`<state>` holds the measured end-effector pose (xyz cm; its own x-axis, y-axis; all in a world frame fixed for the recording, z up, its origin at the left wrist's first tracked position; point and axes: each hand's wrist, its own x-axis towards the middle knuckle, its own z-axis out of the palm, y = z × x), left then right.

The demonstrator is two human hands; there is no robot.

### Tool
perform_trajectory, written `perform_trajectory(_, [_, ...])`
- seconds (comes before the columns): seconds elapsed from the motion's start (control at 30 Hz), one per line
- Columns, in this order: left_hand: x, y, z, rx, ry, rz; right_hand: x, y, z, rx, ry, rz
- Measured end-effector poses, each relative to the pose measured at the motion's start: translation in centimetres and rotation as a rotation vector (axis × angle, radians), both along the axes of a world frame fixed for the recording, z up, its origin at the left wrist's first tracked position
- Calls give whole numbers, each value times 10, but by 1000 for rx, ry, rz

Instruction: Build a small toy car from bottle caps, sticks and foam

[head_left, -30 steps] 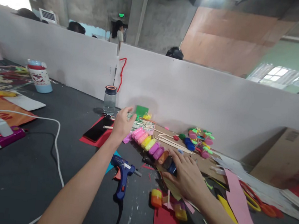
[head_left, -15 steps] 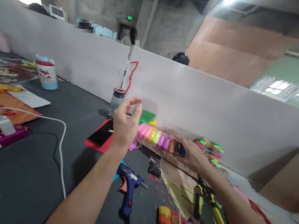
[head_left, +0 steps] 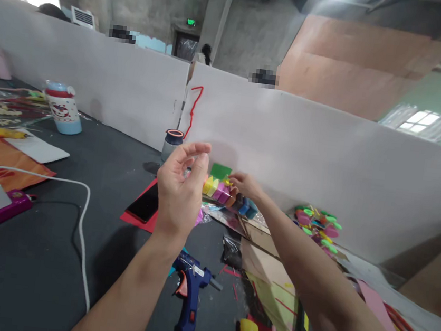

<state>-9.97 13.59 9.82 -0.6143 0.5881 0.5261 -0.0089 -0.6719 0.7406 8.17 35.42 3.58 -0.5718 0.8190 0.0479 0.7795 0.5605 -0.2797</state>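
Pinching clay pack (head_left: 225, 191) — both hands.

Head-worn, looking forward and slightly down across the dark tabletop (head_left: 35, 250) toward the white partition (head_left: 324, 161), close in.

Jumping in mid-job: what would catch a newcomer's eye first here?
The strip of coloured clay packs, raised above the dark table between the left hand and right hand. Below them lies a blue glue gun; at far left, a white cable curves across the table.
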Motion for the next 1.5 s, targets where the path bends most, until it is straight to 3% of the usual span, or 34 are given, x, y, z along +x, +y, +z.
perform_trajectory(0.2, [10, -4, 2, 63, 16, -3, -54, 13, 0, -89, 5, -87])
perform_trajectory(0.37, [16, -5, 1, 49, 12, 5, -74, 20, -3, -98, -4, -139])
perform_trajectory(0.73, [21, -6, 0, 21, -17, -36, -70, 22, -11, -120, 69, -205])
perform_trajectory(0.97, [17, -6, 0, 15, -25, -66, -46, 4, 7, -32, 299, -255])
perform_trajectory(1.13, [11, 11, -11, -65, -75, -50, -29, -42, 22, -114, 503, -195])
perform_trajectory(1.3, [10, 16, -17, -260, 48, -291, -1, -128, 43, -215, 731, -6])
perform_trajectory(1.43, [22, -4, -4, -297, 224, -604, 26, -196, 63, -209, 900, 73])
perform_trajectory(1.5, [30, -17, 3, -288, 276, -692, 37, -223, 68, -192, 958, 53])
